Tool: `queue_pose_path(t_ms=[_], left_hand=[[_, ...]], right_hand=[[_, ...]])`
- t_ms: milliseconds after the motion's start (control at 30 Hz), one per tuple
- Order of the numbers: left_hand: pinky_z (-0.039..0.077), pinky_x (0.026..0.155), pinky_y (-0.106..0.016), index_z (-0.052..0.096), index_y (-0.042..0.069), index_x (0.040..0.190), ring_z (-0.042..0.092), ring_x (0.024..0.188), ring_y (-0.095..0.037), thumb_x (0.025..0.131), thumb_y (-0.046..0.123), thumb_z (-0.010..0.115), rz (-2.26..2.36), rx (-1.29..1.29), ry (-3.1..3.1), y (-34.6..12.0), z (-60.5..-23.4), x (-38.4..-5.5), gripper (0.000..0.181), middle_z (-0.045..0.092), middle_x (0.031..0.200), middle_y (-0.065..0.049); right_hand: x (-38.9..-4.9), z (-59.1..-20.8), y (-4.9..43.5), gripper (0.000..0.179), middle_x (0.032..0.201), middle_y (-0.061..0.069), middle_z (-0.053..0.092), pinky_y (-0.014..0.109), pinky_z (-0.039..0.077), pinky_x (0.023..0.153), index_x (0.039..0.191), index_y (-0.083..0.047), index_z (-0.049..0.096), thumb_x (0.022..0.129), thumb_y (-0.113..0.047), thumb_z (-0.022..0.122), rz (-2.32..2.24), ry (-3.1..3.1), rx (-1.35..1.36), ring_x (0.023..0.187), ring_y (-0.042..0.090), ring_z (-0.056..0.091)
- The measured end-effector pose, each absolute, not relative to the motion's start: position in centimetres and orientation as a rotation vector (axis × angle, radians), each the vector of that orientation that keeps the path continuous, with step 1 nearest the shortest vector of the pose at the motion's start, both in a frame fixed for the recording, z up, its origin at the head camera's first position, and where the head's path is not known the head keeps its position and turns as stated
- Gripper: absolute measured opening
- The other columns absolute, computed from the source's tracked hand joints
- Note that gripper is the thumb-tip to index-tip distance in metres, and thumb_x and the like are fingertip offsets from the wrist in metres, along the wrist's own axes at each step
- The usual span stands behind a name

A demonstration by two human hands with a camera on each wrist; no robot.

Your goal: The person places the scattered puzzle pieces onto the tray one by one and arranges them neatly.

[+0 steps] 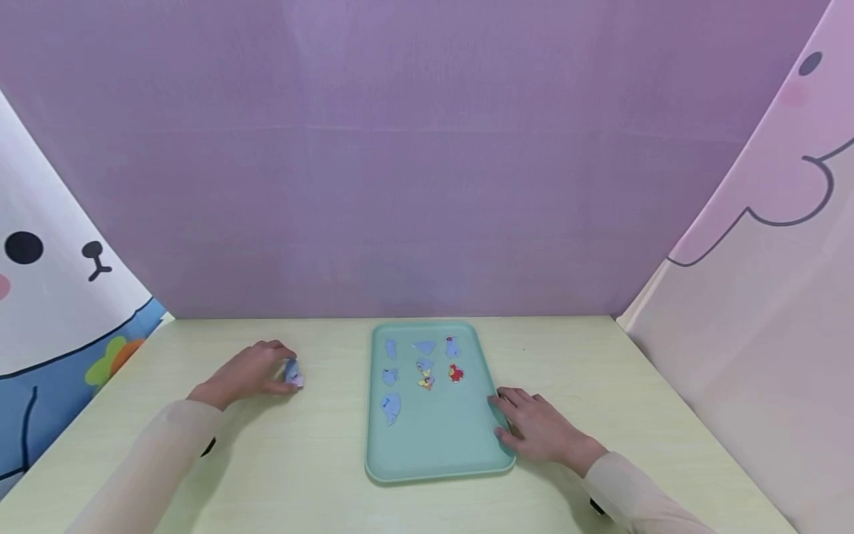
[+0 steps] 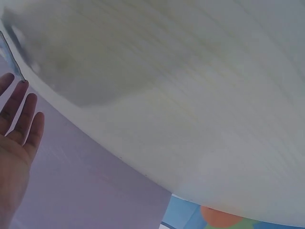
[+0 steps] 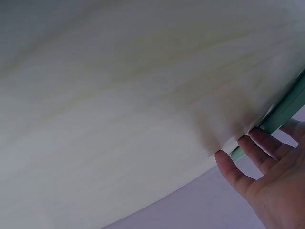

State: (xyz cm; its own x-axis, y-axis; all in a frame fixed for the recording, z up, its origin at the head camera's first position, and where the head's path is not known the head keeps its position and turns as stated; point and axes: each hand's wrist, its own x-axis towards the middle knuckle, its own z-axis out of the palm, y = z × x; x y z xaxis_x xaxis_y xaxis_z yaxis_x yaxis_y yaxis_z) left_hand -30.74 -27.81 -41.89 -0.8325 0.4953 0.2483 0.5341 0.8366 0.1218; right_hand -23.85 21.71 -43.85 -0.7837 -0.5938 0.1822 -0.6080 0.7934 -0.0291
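At the left of the table, my left hand [image 1: 256, 371] pinches a small flat blue-and-lilac puzzle piece [image 1: 293, 373] between thumb and fingers. Only a thin edge of the same puzzle piece [image 2: 10, 55] shows in the left wrist view, at the fingertips. A pale green tray [image 1: 440, 452] lies flat on the table, right of that hand. Several irregular pieces rest in it, mostly blue, such as one at the lower left [image 1: 391, 408], plus a red one [image 1: 456, 373]. My right hand [image 1: 540, 429] rests its fairly straight fingers against the tray's right rim.
The light wooden table [image 1: 320, 452] carries the tray near its middle. A purple panel [image 1: 427, 163] stands along the back edge. Cartoon-printed panels rise on the left [image 1: 60, 311] and the right [image 1: 754, 311].
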Motion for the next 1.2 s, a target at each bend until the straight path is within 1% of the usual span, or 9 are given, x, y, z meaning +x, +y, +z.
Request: queue_pose_path(t_ms=[200,600,800,900,1200], left_hand=[[0.049,0.079,-0.045,0.067,0.005,0.102,0.060,0.090,-0.029,0.067,0.036,0.078,-0.314,-0.826,-2.763,-27.2,-41.6,-30.3,0.048,0.063,0.102,-0.011],[0.050,0.078,-0.038,0.067,0.006,0.101,0.059,0.091,-0.022,0.068,0.032,0.077,-0.344,-0.916,-2.668,-26.1,-41.3,-29.9,0.043,0.063,0.101,-0.005],[0.051,0.078,-0.035,0.067,0.008,0.102,0.058,0.091,-0.019,0.069,0.034,0.076,-0.334,-0.966,-2.640,-25.0,-41.3,-29.6,0.043,0.062,0.102,-0.003],[0.051,0.078,-0.035,0.067,0.009,0.102,0.058,0.091,-0.019,0.069,0.035,0.076,-0.320,-0.999,-2.632,-24.2,-41.2,-29.5,0.043,0.062,0.103,-0.002],[0.049,0.081,-0.037,0.067,0.012,0.103,0.055,0.094,-0.019,0.068,0.038,0.075,-0.266,-1.020,-2.665,-21.3,-40.9,-28.7,0.045,0.062,0.106,-0.002]], right_hand=[[-23.8,-43.8,21.8,0.049,0.130,0.014,0.049,0.051,0.043,0.086,0.129,-0.007,0.049,0.089,-0.035,0.052,0.132,-2.845,0.939,0.120,0.030,0.046],[-23.8,-43.9,21.7,0.047,0.127,0.015,0.050,0.051,0.045,0.083,0.128,-0.006,0.050,0.089,-0.033,0.053,0.122,-2.812,0.964,0.118,0.030,0.047],[-23.8,-43.7,21.6,0.049,0.129,0.014,0.049,0.051,0.044,0.084,0.129,-0.006,0.049,0.089,-0.035,0.052,0.114,-2.847,0.947,0.119,0.030,0.046],[-23.8,-43.7,21.6,0.049,0.130,0.014,0.049,0.051,0.043,0.086,0.129,-0.007,0.048,0.089,-0.034,0.052,0.119,-2.856,0.936,0.120,0.030,0.046],[-23.7,-43.7,21.6,0.048,0.128,0.015,0.050,0.051,0.044,0.084,0.128,-0.006,0.050,0.089,-0.033,0.053,0.124,-2.828,0.948,0.118,0.030,0.047]])
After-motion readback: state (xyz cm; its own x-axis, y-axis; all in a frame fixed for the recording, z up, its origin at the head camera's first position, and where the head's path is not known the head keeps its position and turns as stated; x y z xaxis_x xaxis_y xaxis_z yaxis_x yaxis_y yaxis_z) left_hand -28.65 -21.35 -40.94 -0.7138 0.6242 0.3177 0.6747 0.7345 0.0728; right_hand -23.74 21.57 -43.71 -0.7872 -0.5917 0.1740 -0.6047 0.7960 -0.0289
